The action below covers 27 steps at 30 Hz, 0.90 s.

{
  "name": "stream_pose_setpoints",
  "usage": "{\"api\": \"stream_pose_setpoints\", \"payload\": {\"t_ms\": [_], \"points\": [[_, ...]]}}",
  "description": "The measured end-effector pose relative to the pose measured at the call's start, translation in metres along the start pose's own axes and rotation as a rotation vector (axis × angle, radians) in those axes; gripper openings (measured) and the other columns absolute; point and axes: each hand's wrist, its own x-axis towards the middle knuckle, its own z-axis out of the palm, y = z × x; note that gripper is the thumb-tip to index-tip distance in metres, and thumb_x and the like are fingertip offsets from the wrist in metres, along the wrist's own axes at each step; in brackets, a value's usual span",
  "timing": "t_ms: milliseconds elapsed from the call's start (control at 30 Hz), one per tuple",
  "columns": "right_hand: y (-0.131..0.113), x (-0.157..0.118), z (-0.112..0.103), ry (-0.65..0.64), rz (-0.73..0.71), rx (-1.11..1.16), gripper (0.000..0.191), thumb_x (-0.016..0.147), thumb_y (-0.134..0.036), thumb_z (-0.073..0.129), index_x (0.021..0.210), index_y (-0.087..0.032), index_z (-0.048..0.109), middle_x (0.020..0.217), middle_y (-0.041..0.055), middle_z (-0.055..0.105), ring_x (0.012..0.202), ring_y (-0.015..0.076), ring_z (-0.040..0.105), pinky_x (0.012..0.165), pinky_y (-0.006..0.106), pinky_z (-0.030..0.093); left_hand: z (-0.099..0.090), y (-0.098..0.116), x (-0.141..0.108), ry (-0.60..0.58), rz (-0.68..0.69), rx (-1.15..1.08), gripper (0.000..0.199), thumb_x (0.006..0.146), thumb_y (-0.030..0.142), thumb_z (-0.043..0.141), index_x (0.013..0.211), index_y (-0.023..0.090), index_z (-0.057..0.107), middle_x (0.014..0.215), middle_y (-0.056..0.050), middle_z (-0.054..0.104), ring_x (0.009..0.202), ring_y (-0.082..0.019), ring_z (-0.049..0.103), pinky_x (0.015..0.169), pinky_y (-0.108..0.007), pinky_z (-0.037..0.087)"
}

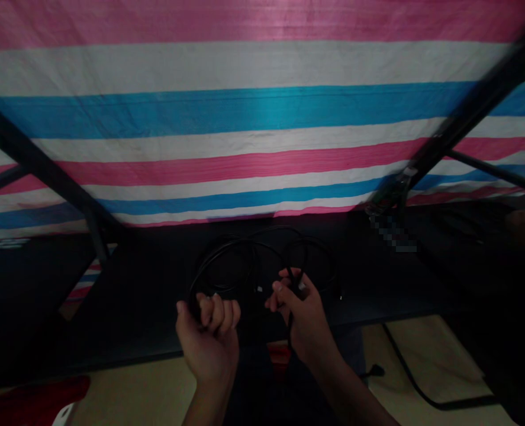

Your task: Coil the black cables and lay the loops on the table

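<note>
Head view: the left hand (213,334) is curled closed around a black cable (203,263), which arcs over the dark table (147,290) to the right hand (305,316), its fingers pinching it; a striped sheet (262,109) stands on the far side.

Bare left hand (213,349), lower frame just left of center: palm turned up, fingers curled in, thumb upright at left. Bare left forearm (209,405) rises steeply from bottom edge. Bare right hand (306,316), right of center: thumb and fingers pinched, tips toward left. Bare right forearm (346,384) slants from bottom right. Hands apart, right slightly higher.
</note>
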Motion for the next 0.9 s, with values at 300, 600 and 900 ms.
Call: {"api": "stream_pose_setpoints", "payload": {"t_ms": [300,600,900], "points": [[-0.028,0.026,-0.025,-0.065,-0.054,-0.484,0.039,0.074,-0.043,0.082,0.101,-0.022,0.062,0.072,-0.0066,0.048,0.044,0.0051,0.036,0.038,0.02,0.027,-0.023,-0.017,0.021,-0.035,-0.031,0.395,0.045,0.09,0.063,0.061,0.097,0.019,0.064,0.056,0.006,0.049,0.043,-0.009,0.038,0.048,-0.023,0.042],[-0.052,0.028,-0.045,-0.333,-0.207,-0.978,0.029,0.083,-0.03,0.071,0.112,-0.024,0.069,0.075,-0.0015,0.058,0.066,0.0152,0.054,0.057,0.026,0.039,-0.009,0.014,0.043,-0.531,-0.105,1.163,0.032,0.082,0.04,0.076,0.105,0.019,0.073,0.071,0.0,0.062,0.058,-0.014,0.054,0.05,-0.02,0.04],[-0.056,0.022,-0.048,-0.535,-0.099,-1.01,0.037,0.084,-0.032,0.073,0.12,-0.023,0.066,0.08,0.0001,0.066,0.073,0.0174,0.06,0.062,0.027,0.043,0.022,0.01,0.046,-0.968,-0.109,1.277,0.024,0.086,0.039,0.073,0.102,0.022,0.077,0.067,0.0,0.063,0.061,-0.016,0.053,0.053,-0.022,0.033]]}}
